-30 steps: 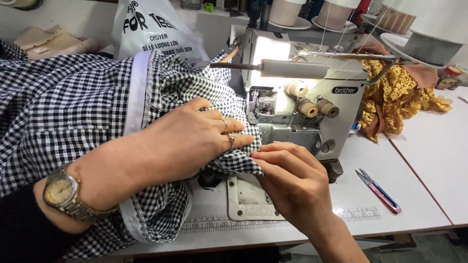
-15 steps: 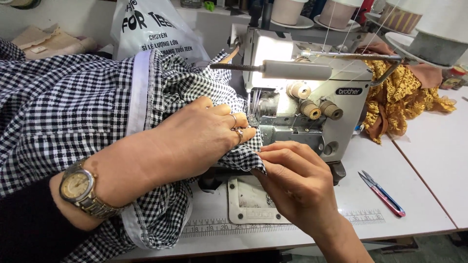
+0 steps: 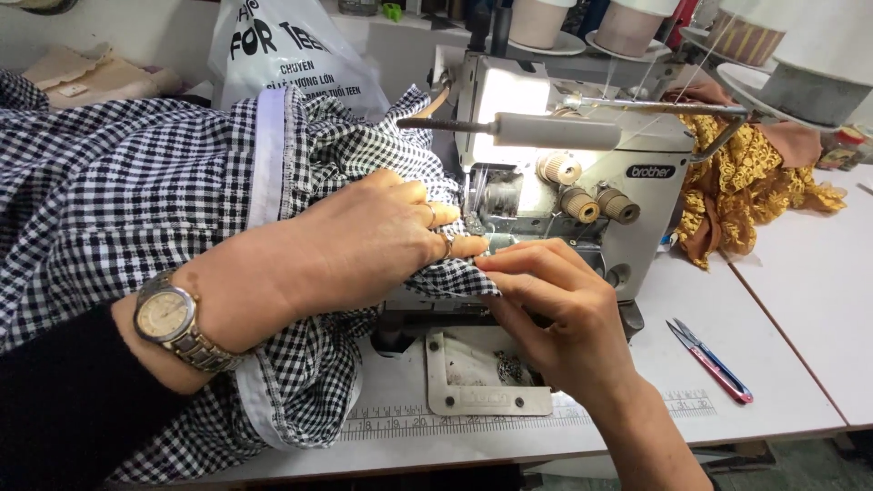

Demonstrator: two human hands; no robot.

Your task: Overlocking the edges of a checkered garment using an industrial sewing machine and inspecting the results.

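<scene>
Head view, looking down at a white table (image 3: 782,300) with a sewing machine (image 3: 582,191) in the upper middle of the frame, its lamp lit.

A black-and-white checked cloth (image 3: 118,191) fills the left half of the frame, bunched up and spilling over the table's near edge. Its leading edge reaches the needle area at the frame's centre.

The left hand (image 3: 364,241) lies palm down on the cloth, fingers spread and pressing it flat, fingertips right beside the needle. It grasps nothing; it only holds the cloth down. A watch (image 3: 168,318) sits on that wrist, at lower left.

The right hand (image 3: 559,309), just right of centre, pinches the cloth's edge between thumb and forefinger, touching the left fingertips.

As a judgement: a finished stitched seam with a white band shows on the cloth at upper left and again at lower left, so some sewing is done. The edge under the fingers sits at the needle, and most of the cloth is bunched to the machine's left. How much of this seam remains cannot be told.

Thread snips (image 3: 714,359) with red and blue handles lie at lower right. A yellow lace cloth (image 3: 746,182) is heaped at upper right, thread cones (image 3: 632,23) along the top edge, and a white plastic bag (image 3: 291,55) at upper left.
</scene>
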